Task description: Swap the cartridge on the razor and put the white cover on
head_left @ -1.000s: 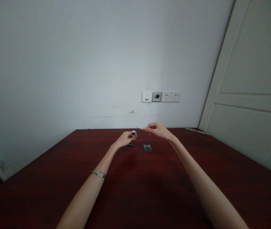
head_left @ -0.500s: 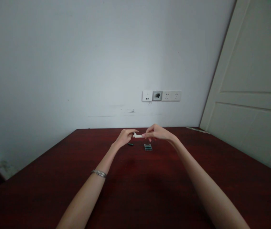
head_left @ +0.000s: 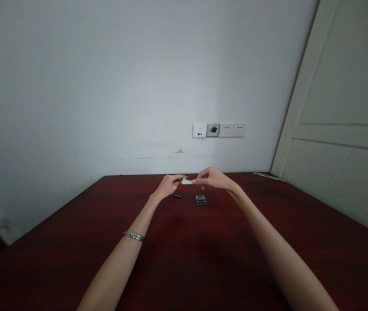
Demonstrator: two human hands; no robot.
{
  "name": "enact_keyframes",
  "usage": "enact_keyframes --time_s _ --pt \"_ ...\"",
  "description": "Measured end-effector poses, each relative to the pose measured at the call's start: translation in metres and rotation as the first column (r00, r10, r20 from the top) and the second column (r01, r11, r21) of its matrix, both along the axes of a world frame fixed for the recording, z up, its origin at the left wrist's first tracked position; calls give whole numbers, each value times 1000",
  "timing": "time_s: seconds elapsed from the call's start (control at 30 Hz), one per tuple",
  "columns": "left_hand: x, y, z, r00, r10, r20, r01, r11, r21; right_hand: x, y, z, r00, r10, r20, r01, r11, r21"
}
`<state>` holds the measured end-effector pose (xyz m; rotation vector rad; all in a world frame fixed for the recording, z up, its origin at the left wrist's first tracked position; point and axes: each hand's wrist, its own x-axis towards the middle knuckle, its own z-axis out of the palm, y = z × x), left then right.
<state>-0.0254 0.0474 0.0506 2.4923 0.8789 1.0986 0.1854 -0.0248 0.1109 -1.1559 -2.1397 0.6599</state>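
Observation:
A small white piece (head_left: 187, 182), long and narrow with a wider left end, is held up above the far part of the table between both hands. My left hand (head_left: 168, 185) is closed around its left end, where something dark shows by the fingertips. The right end is pinched between the thumb and fingers of my right hand (head_left: 212, 178). Its exact kind is too small to make out. Below the hands, a short dark green cylinder (head_left: 177, 196) lies on the table. To its right lies a small clear case (head_left: 201, 200) with something dark green inside.
The dark red wooden table (head_left: 184, 259) reaches back to a pale wall (head_left: 122, 86). Sockets and wall plates (head_left: 219, 130) sit on that wall. At the right stands a white panelled door (head_left: 342, 108), with a thin pale strip (head_left: 268, 176) near the table's back right edge.
Both hands still hold the white piece. It has risen slightly and turned a little, and its left end looks different. The cylinder and clear case stay where they were.

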Motion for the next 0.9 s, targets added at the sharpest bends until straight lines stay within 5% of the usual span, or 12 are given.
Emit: enact_keyframes --time_s 0.2,0.43,0.7,0.9 --pt "-1 8 -7 997 -42 57 49 990 -129 28 11 -3 994 -112 -5 112 994 16" --pt "9 10 -11 953 -167 255 255 894 -368 7 20 -13 962 -133 -238 145 989 37" --pt "16 3 -11 972 -127 196 185 931 -316 -15 35 -33 900 -301 -315 345 934 94" --pt "11 2 -10 992 -52 115 74 977 -200 -19 26 -24 888 -228 -399 200 973 -112"
